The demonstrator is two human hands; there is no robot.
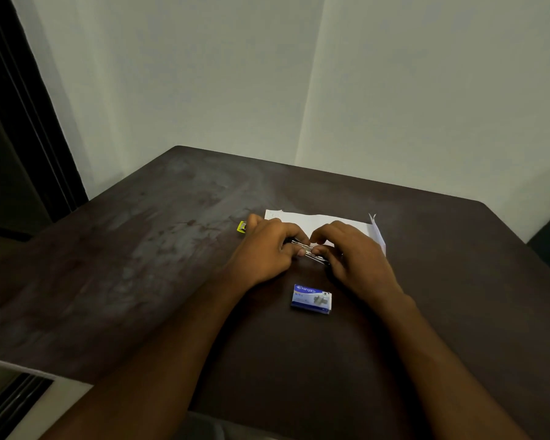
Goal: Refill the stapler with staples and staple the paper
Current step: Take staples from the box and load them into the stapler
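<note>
L hand (264,252): fingers curled round the stapler (308,250), gripping its left part; knuckles up, wrist low over the table (140,249).
R hand (356,255): thumb + fingertips pinch the stapler's right part; fingers bent in tight. Can't tell if a staple strip is in the pinch, too small.
Stapler, where: mid-table, between the 2 hands, at the near edge of the paper (318,219). Only bare metal shows in the gap between the hands.
Yellow end (242,226): pokes out far-left of L hand. Prob. the stapler's far tip, body hidden under the palm.
Long axis: far-left to near-right, yellow end to metal. Both hands sit along it, L on the far-left half, R on the near-right half.
Box (311,298): staples, blue/white, flat on table, near side of the hands, just apart from both. Looks closed; not sure.
Paper: white sheets, far side of hands, right corner lifted.
Step (judged): refill stage, stapler being opened or loaded. Stapling not yet done.
Key relation for next move: box lies straight toward the body from the stapler, a bit nearer R wrist, so R hand is the likelier one to fetch staples while L steadies.
Risk: small parts, dim light, strip could slip or go in skew.
</note>
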